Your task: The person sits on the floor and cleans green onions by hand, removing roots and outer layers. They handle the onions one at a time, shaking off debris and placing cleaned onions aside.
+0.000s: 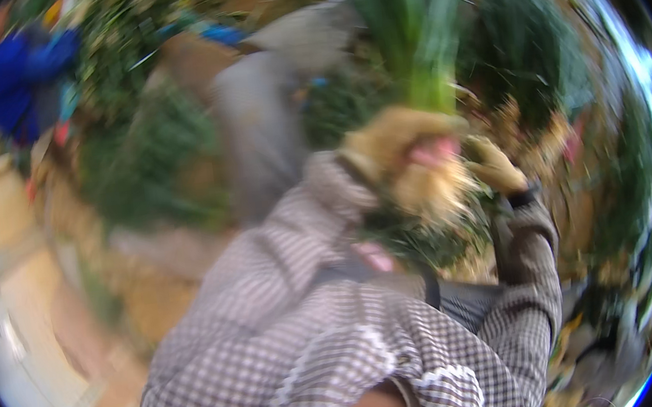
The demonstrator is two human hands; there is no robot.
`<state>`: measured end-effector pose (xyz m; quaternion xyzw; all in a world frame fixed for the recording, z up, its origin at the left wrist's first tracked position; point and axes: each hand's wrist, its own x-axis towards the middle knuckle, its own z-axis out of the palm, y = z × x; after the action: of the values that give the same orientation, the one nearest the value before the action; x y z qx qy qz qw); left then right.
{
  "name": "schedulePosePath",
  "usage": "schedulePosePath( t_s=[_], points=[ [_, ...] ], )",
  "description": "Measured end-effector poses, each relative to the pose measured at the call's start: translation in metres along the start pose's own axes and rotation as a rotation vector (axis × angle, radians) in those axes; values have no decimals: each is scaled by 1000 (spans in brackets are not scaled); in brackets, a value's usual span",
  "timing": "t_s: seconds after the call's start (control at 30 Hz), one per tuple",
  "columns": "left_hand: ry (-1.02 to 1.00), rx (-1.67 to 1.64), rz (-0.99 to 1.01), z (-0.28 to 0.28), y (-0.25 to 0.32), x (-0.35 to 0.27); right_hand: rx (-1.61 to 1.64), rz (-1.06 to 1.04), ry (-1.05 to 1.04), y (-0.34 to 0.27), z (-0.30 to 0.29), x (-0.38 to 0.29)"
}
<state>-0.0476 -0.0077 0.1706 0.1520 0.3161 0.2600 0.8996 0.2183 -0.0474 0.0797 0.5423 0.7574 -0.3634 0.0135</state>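
Observation:
My left hand (396, 135), in a tan glove, is closed around a bunch of green onions (427, 59) near its root end. The long green leaves point up and away, and the pale, hairy roots hang below the hand. Something pink, perhaps a tie, circles the bunch beside the roots. My right hand (493, 163), gloved too, is just right of the roots, fingers bent; blur hides whether it touches or holds anything. Loose leaves (427, 240) lie below the bunch, over my lap.
Piles of green onions lie to the left (158, 156) and at the upper right (526, 54). Another person in blue (25, 81) is at the far upper left. Light-coloured flooring (8, 270) runs along the left side. Much of the view is blurred.

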Motion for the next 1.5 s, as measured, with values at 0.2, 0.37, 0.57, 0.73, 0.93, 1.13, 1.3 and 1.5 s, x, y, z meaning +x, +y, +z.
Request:
schedulePosePath(
  t_s=[0.2,0.37,0.57,0.73,0.93,1.13,1.3,1.5],
  points=[
    [-121,-67,460,46,41,-59,1519,-112,-269,-111,-20,12],
    [58,155,779,-7,104,-140,1478,-221,-337,-143,-30,30],
    [665,87,1007,-132,70,-257,98,239,-368,-84,-9,5],
    [986,-139,506,-273,-55,-294,33,420,-530,-44,37,-29],
    [1043,-794,118,-346,-153,-264,650,469,177,30,89,-11],
    [1332,-411,-24,-333,-130,-275,291,480,263,-50,122,49],
    [1829,455,230,-288,-14,-284,83,45,-263,-134,164,52],
    [920,1157,844,-155,169,-143,923,486,113,-24,78,84]
  ],
)
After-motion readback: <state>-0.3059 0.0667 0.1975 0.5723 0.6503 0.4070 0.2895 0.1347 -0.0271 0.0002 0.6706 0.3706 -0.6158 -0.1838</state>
